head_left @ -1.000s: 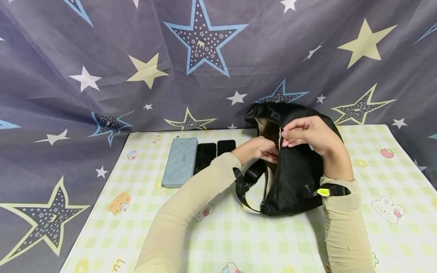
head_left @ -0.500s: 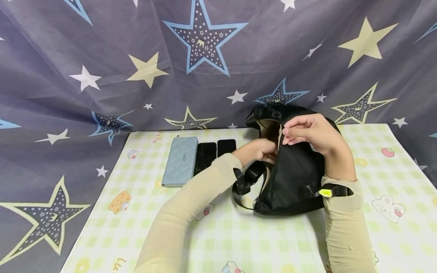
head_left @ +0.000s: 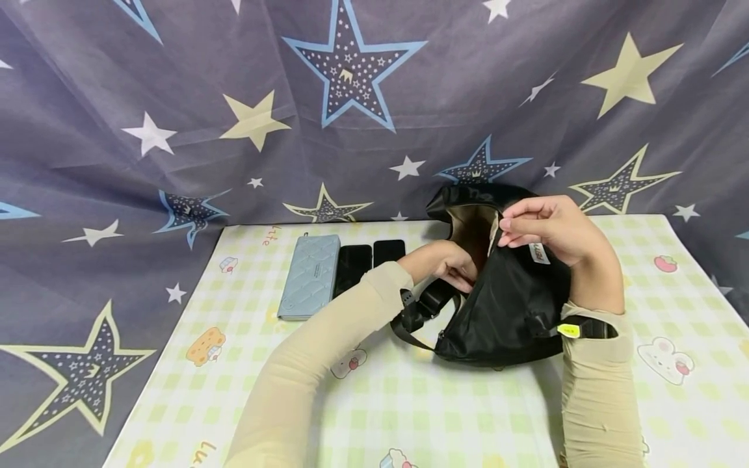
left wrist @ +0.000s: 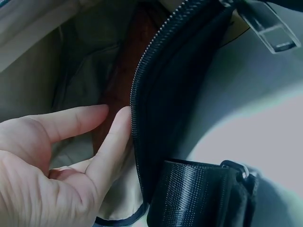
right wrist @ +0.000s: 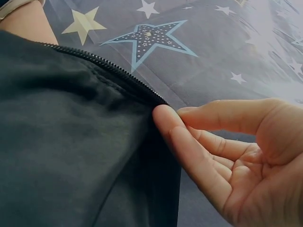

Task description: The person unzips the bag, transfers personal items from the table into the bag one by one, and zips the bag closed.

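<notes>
A black zippered bag (head_left: 503,312) with a beige lining stands at the back right of the table, its mouth spread. My right hand (head_left: 544,224) pinches the zipper edge of the opening between thumb and fingers, as the right wrist view also shows. My left hand (head_left: 447,263) reaches inside the bag. In the left wrist view, a flat reddish-brown thing (left wrist: 124,71) rests against the inner wall behind the zipper (left wrist: 137,80). My left thumb and index finger are extended right at it, with a gap between their tips. Its lower part is hidden by my fingers.
Left of the bag lie a light blue quilted wallet (head_left: 310,276) and two black phones, one (head_left: 353,266) beside the wallet and another (head_left: 389,252). A black strap with a buckle (head_left: 433,299) hangs from the bag's left side. A starry cloth (head_left: 374,156) hangs behind the table.
My right hand has drawn the bag's edge to the right, so the mouth gapes wider and a white label shows. My left hand stays in the opening, with more of its fingers visible.
</notes>
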A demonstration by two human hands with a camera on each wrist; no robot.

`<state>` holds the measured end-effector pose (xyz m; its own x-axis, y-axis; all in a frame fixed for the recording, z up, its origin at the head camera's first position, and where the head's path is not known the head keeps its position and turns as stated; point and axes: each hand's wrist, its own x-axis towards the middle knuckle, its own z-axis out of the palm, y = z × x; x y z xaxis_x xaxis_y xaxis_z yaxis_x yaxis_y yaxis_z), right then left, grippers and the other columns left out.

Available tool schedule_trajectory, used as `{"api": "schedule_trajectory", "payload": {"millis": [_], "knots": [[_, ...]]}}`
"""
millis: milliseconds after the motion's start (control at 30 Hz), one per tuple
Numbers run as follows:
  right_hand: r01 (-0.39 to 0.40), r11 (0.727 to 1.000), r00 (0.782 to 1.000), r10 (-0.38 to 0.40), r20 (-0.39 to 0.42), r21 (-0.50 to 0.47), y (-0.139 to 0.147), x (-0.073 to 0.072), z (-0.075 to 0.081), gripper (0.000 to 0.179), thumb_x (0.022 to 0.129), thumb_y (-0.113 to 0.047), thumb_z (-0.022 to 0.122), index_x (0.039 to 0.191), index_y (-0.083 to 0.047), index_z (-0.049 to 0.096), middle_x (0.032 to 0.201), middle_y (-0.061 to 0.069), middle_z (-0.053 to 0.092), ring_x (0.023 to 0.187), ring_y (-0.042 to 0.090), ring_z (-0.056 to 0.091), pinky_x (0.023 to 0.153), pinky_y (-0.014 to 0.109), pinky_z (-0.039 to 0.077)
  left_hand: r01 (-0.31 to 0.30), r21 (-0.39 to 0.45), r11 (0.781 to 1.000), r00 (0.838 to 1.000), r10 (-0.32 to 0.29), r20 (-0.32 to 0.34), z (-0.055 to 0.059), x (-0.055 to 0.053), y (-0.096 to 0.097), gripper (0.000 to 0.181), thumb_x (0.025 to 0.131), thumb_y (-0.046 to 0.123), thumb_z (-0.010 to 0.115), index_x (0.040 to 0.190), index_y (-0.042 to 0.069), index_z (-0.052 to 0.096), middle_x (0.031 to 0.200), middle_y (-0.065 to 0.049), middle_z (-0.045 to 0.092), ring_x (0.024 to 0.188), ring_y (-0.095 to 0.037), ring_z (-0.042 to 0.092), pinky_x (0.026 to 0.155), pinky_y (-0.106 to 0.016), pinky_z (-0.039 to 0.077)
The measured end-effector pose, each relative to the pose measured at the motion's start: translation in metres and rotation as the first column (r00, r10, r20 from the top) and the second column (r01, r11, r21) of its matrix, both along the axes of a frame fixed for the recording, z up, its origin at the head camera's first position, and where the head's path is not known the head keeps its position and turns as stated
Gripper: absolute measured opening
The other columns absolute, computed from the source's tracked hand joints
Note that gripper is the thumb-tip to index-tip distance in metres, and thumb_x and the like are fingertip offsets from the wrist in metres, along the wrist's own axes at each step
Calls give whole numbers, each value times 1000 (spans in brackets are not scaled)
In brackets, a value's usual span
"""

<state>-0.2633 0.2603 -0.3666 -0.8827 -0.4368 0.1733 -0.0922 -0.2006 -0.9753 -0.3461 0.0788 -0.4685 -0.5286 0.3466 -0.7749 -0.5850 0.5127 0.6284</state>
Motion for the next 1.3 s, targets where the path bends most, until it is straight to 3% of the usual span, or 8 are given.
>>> {"api": "schedule_trajectory", "payload": {"millis": [33, 133, 267, 333, 533, 633, 867, 1300], "knots": [[-3, 1000, 1000, 3, -1, 1, 0, 0, 0, 24, 93, 18, 57, 96, 2, 75, 85, 10, 78, 74, 19, 77, 69, 29, 63, -2, 8, 1000, 1000, 2, 17, -11, -9, 1, 22, 83, -13, 67, 105, -14, 67, 114, -24, 69, 98, -35, 74, 84, -31, 62], [-5, 1000, 1000, 5, 0, 7, -2, 0, 0, 24, 93, 18, 57, 96, 1, 75, 85, 10, 78, 74, 19, 77, 70, 30, 63, -1, 17, 1000, 1000, 0, 26, -13, -12, 1, 22, 83, -11, 68, 104, -15, 65, 112, -26, 68, 97, -37, 74, 83, -33, 63], [-7, 999, 1000, 7, 0, 31, -4, 1, 1, 25, 93, 18, 57, 96, 1, 75, 84, 9, 78, 74, 19, 77, 69, 29, 63, 12, -8, 1000, 999, -13, -46, 29, 15, -7, 23, 96, 0, 58, 114, -13, 63, 125, -26, 65, 118, -36, 67, 100, -35, 56], [-10, 999, 1000, 11, -5, 51, -6, 1, 2, 24, 94, 17, 57, 96, 0, 75, 84, 9, 78, 74, 19, 77, 69, 29, 63, 21, -2, 1000, 998, -21, -67, 45, 20, -13, 22, 98, 5, 56, 113, -10, 64, 127, -25, 66, 117, -34, 68, 99, -33, 57], [-18, 994, 1000, 18, -5, 105, -13, 0, 1, 21, 94, 14, 59, 95, -1, 75, 83, 8, 78, 74, 19, 77, 69, 29, 63, -14, 97, 995, 993, 25, -117, 76, 17, -42, 21, 99, 13, 61, 113, -2, 68, 135, -20, 66, 111, -28, 71, 72, -26, 58], [-11, 993, 1000, 11, -2, 115, -14, 0, 1, 22, 94, 14, 60, 95, -1, 75, 83, 8, 78, 74, 19, 77, 69, 28, 63, -41, 132, 990, 984, 64, -168, 87, 15, -60, 31, 98, 14, 63, 126, 0, 67, 134, -18, 66, 110, -27, 72, 76, -28, 58], [-28, 991, 1000, 29, -6, 131, -16, 0, 0, 22, 95, 13, 59, 96, -2, 76, 85, 7, 78, 75, 18, 77, 70, 29, 63, -142, 144, 979, 939, 179, -293, 105, 20, -116, 36, 101, 17, 61, 134, 3, 64, 138, -16, 64, 119, -26, 68, 112, -42, 48], [-50, 990, 999, 50, 5, 130, -20, -1, -3, 21, 95, 13, 60, 97, 0, 76, 85, 9, 78, 75, 19, 77, 70, 29, 63, -365, 115, 924, 844, 380, -378, 116, 39, -239, 51, 103, 20, 55, 151, 6, 47, 155, -18, 48, 145, -31, 45, 123, -47, 33]]}}
